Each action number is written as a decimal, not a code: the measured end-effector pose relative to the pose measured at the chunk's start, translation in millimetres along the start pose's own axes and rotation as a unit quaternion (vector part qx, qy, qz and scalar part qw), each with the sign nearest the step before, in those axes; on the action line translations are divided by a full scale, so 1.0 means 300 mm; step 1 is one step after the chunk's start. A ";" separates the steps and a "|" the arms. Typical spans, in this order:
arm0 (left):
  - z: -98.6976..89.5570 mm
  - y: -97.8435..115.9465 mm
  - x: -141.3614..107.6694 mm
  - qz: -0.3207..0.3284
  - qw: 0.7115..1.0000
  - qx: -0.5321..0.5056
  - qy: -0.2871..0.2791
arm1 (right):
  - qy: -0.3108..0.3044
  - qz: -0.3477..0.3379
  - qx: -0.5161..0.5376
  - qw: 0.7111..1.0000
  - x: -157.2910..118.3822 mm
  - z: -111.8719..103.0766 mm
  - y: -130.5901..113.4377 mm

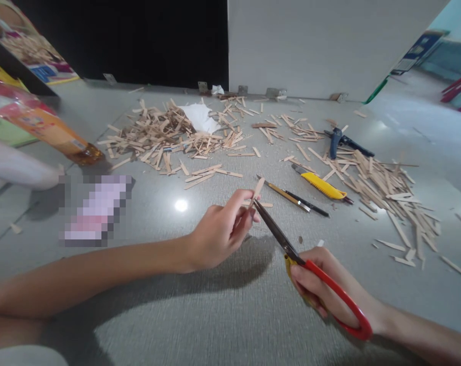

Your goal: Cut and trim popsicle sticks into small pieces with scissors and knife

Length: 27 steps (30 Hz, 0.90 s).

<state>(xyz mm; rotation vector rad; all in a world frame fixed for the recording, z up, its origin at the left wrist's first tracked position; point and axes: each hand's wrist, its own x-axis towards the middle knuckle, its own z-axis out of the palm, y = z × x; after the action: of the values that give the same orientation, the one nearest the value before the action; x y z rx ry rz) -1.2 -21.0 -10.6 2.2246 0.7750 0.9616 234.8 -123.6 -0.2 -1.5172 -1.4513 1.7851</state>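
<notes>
Pixelation swallows the lilac object (100, 206) at nine o'clock — no telling what that is! The bottle (47, 126) at ten runs off the left edge. At six, the left hand (223, 229) covers the lower end of a wooden stick (258, 188); half past four, the right hand (325, 279) hides part of the yellow scissor handle (288, 264) — and half past two, a blurred red shape (458, 87) gets cut off.

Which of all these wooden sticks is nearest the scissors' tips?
The wooden stick pinched in the left hand. The other sticks lie loose, heaped or scattered, away from the scissors.
</notes>
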 end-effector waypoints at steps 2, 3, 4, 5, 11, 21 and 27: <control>0.004 0.003 -0.001 -0.006 1.000 -0.011 0.003 | 0.000 0.026 0.005 1.000 -0.004 0.003 0.006; 0.006 0.005 -0.002 -0.010 1.000 -0.020 0.004 | 0.001 0.038 0.007 0.999 -0.005 0.005 0.008; 0.008 0.007 -0.002 -0.014 0.999 -0.029 0.005 | 0.001 0.048 0.008 0.999 -0.005 0.006 0.008; 0.010 0.008 -0.002 -0.019 0.999 -0.039 0.004 | 0.002 0.055 0.009 0.998 -0.005 0.007 0.007; 0.019 0.004 0.001 -0.065 0.994 -0.088 -0.015 | 0.005 0.064 0.042 0.997 -0.016 -0.001 -0.009; 0.021 0.008 -0.002 -0.109 0.989 -0.097 -0.028 | 0.006 0.087 0.015 0.996 -0.023 0.008 -0.005; 0.021 -0.008 -0.005 -0.086 0.994 -0.057 -0.039 | 0.009 0.099 -0.010 0.995 -0.020 0.020 -0.010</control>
<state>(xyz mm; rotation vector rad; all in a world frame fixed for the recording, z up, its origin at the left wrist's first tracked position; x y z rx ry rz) 2.0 -22.3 -16.7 2.0480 0.8401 0.8114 230.4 -129.8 4.7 -1.7365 -1.3547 1.8667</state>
